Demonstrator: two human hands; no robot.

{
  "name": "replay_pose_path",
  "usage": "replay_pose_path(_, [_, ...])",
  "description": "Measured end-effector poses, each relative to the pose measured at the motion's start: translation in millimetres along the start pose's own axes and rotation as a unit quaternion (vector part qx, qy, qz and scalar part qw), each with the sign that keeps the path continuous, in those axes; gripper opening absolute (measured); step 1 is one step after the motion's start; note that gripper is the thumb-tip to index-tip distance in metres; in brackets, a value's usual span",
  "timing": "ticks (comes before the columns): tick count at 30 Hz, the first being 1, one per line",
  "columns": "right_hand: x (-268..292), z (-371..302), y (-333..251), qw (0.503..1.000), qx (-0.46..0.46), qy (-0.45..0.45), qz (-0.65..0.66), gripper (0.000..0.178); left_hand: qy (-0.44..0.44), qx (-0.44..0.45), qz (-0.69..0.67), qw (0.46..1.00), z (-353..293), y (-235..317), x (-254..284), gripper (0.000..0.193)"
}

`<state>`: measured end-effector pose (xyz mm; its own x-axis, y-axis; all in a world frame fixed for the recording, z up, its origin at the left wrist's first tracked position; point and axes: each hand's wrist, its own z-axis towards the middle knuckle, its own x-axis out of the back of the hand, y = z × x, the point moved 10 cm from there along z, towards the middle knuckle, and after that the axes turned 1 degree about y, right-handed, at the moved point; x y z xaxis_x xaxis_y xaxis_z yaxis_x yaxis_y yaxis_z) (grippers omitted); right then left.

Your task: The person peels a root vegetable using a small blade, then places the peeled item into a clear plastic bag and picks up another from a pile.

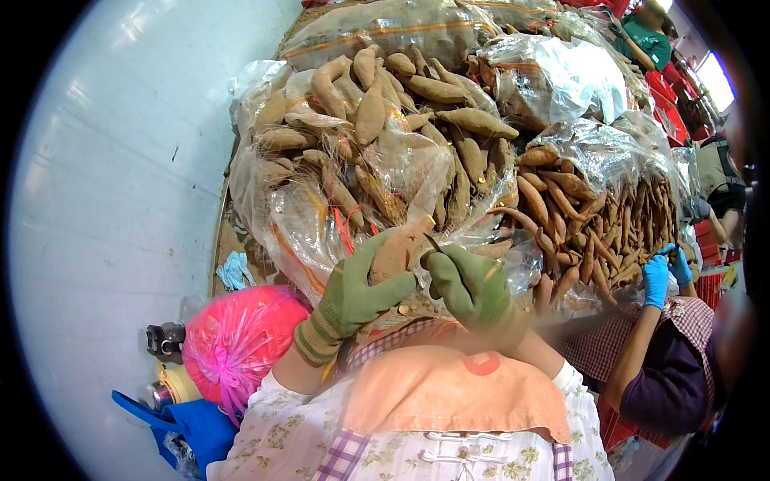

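Note:
My left hand (358, 287), in a green knit glove with a striped cuff, is closed around a brownish sweet potato (395, 255). The tuber's upper end shows a pale cut spot. Just to the right, my right hand (473, 282), gloved the same way, grips a small knife (432, 244). Its short dark blade points up toward the tuber; whether it touches cannot be made out. Beyond both hands, a pile of soil-coated sweet potatoes (370, 112) with root hairs spills from torn clear plastic sacks (301, 232).
Redder sweet potatoes (561, 212) lie heaped at right, beside a co-worker's blue-gloved hand (655, 280). A white wall (120, 176) rises at left. A pink plastic bag (241, 337) and a blue bag (196, 433) sit near left. Full sacks (393, 34) stand behind.

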<state>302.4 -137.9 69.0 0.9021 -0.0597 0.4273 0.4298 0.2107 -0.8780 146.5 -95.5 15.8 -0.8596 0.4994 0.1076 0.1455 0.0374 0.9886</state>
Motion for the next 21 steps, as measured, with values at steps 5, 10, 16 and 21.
replay_pose_path(5, [-1, -1, -1, 0.996, -0.01, -0.034, -0.076, 0.02, -0.006, -0.013, 0.068, 0.998, -1, 18, -6, 0.076])
replay_pose_path(10, [0, -3, -6, 0.994, 0.016, -0.021, -0.104, 0.016, 0.001, 0.005, 0.085, 0.996, -3, 16, -5, 0.078])
replay_pose_path(16, [-2, -3, -14, 0.994, 0.019, -0.035, -0.101, 0.013, 0.003, 0.025, 0.097, 0.995, -6, 16, -2, 0.079])
replay_pose_path(21, [-3, -4, -12, 0.993, 0.032, -0.024, -0.111, 0.013, 0.007, 0.006, 0.105, 0.994, -5, 19, -2, 0.079])
